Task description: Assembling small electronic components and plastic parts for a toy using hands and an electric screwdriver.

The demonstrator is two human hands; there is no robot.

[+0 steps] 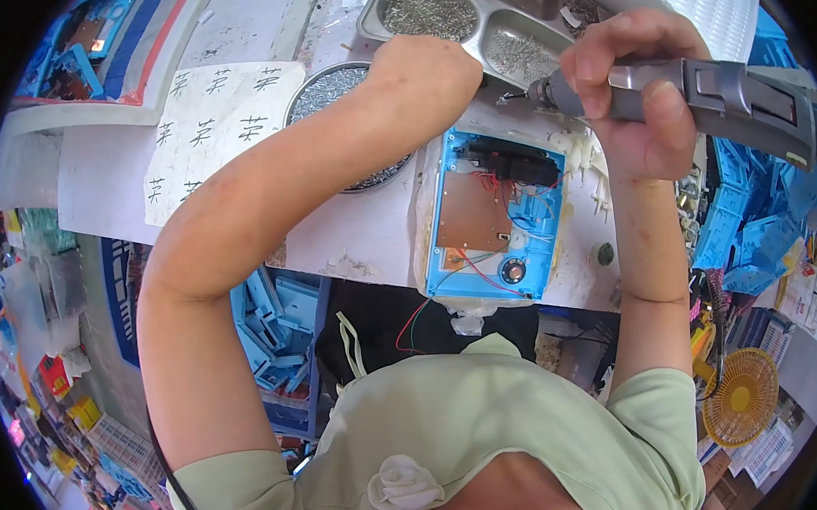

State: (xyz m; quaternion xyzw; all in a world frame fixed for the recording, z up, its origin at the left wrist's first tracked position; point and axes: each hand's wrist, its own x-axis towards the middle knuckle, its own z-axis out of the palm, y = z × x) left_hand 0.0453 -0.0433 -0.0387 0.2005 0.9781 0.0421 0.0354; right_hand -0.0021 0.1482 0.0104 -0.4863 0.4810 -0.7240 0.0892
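My right hand (pixel 637 96) is wrapped round a grey electric screwdriver (pixel 727 105), whose bit points left. Small shiny bits, perhaps screws, cling to its tip. My left hand (pixel 430 78) is curled with its back up over the near edge of a metal compartment tray (pixel 371 19); its fingertips are hidden, as is anything they hold. Below the hands lies an open blue plastic casing (pixel 547 279) with a brown circuit board (pixel 467 216), a black part (pixel 515 162), red and blue wires and a round metal-and-black part (pixel 513 270).
A round bowl of small screws (pixel 328 90) sits partly under my left forearm, beside a paper sheet with handwriting (pixel 204 127). Blue plastic casings (pixel 743 225) are piled at the right; more blue parts (pixel 277 328) fill a bin by my lap. A yellow basket (pixel 740 398) stands lower right.
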